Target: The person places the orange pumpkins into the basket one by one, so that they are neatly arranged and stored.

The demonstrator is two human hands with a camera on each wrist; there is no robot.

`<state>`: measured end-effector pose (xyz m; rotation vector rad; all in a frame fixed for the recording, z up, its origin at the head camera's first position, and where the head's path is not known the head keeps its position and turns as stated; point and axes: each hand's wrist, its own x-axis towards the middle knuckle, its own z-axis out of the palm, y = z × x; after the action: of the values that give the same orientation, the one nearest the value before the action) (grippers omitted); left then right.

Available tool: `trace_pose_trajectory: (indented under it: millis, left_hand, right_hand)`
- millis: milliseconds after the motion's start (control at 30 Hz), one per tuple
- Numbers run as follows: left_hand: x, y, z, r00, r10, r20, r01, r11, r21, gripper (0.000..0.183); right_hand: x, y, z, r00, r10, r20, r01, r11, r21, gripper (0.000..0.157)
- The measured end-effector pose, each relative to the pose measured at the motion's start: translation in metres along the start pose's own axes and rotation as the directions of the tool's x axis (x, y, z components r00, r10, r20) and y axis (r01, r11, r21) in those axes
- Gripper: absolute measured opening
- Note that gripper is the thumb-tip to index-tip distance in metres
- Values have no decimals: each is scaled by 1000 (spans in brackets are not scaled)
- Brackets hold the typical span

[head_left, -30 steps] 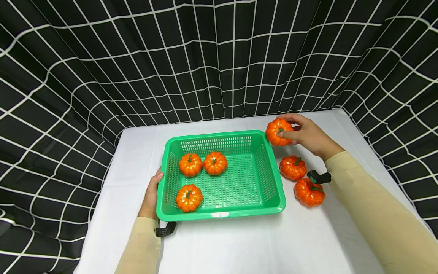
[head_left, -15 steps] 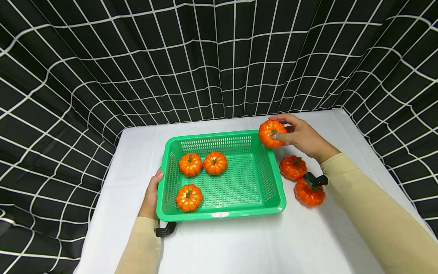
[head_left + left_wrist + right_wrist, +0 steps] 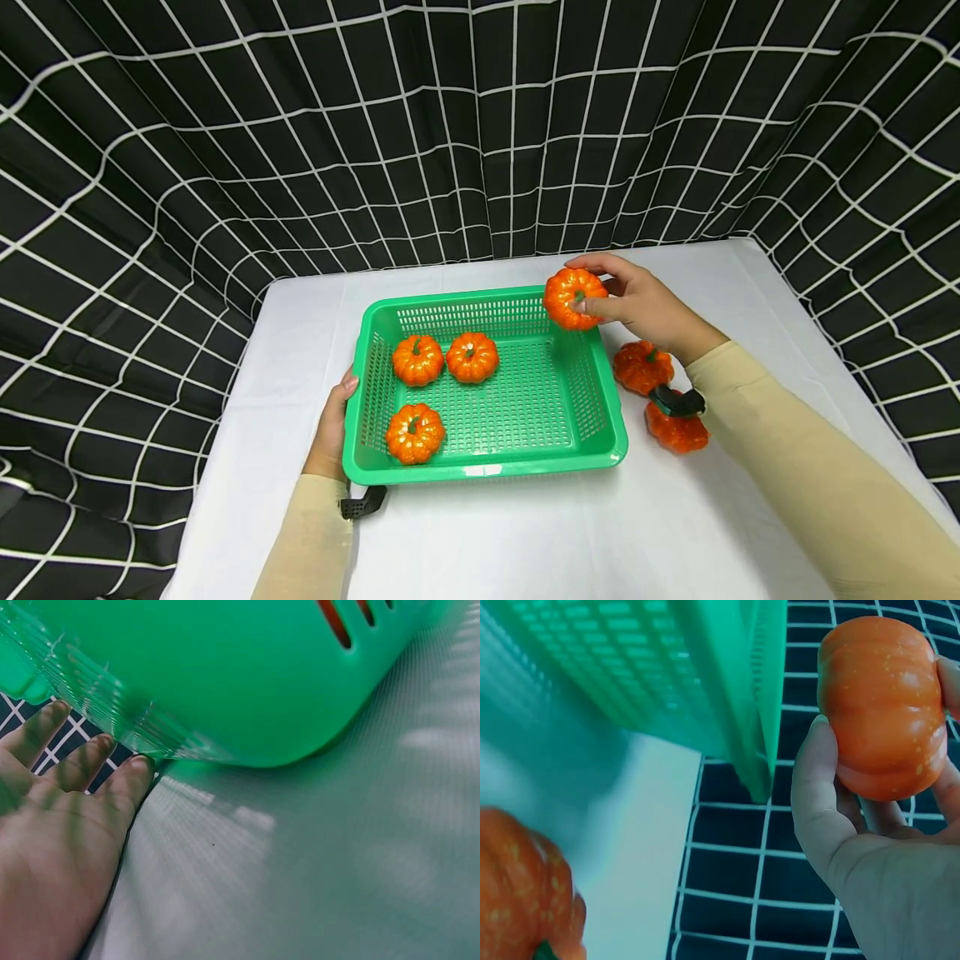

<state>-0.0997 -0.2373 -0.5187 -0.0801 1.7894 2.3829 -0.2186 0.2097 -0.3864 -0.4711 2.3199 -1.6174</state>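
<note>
In the head view my right hand (image 3: 633,302) grips a small orange pumpkin (image 3: 570,292) by its sides, above the back right corner of a green plastic basket (image 3: 480,477). The right wrist view shows this pumpkin (image 3: 881,712) between thumb and fingers. At the basket's left side, my left hand (image 3: 330,429) rests against the outer wall; its fingers (image 3: 86,750) look nearly straight in the left wrist view. Inside the basket sit three pumpkins: two at the back (image 3: 417,362) and one at the front left (image 3: 415,434).
Right of the basket, two more pumpkins lie on the white tablecloth (image 3: 525,542): the rear one (image 3: 637,368) and the front one (image 3: 675,432), partly hidden by the black wrist camera (image 3: 677,401). A black curtain with a white grid (image 3: 480,125) surrounds the table.
My right hand has carried its pumpkin leftward, from beside the basket's back right corner to over its rim. The left hand and the basket have stayed in place.
</note>
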Motion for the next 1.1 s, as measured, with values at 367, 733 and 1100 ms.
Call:
trace_pose_trajectory:
  millis: [367, 733, 1100]
  left_hand:
    - [1, -1, 0, 1000, 3, -4, -3, 1000, 7, 72]
    - [0, 1, 0, 1000, -5, -15, 6, 1000, 18, 74]
    - [0, 2, 1, 1000, -7, -14, 7, 1000, 16, 73]
  right_hand:
    - [-1, -8, 26, 997, -20, 79, 19, 1000, 10, 52]
    - [-2, -15, 55, 982, -43, 184, 43, 999, 7, 56]
    - [-2, -23, 80, 952, -134, 275, 131, 991, 29, 51]
